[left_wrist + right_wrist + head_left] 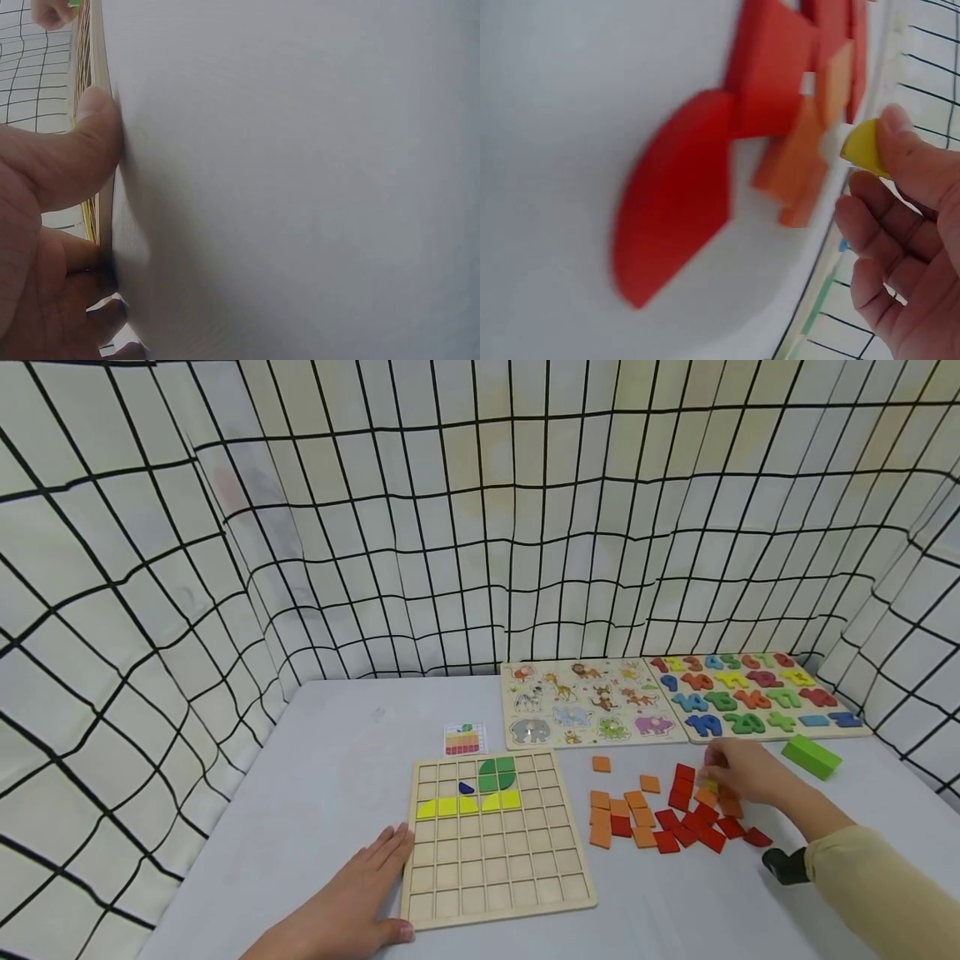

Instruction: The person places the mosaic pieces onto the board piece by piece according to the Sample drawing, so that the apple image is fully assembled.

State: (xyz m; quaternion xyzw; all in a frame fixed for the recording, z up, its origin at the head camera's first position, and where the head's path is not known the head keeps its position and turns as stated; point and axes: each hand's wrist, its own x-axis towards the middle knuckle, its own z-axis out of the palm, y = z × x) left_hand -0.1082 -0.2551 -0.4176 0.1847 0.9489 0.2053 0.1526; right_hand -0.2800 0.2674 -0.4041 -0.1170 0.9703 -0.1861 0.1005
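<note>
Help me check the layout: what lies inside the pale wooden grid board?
In the board, flat green square and rounded pieces sit near the top, one small dark-blue curved piece to their left, and a row of flat yellow pieces below. What lies beneath them is covered.

Head view: bright, even light recorded; table (285, 827) marked by faint, soft shadows. Left wrist view: table dimmed toward three o'clock, crossed by a diffuse shadow at seven; gridded backdrop (37, 71) overexposed at ten. Right wrist view: red piece (679, 195) blurred in the foreground; right hand (919, 259) rendered more sharply at four.
</note>
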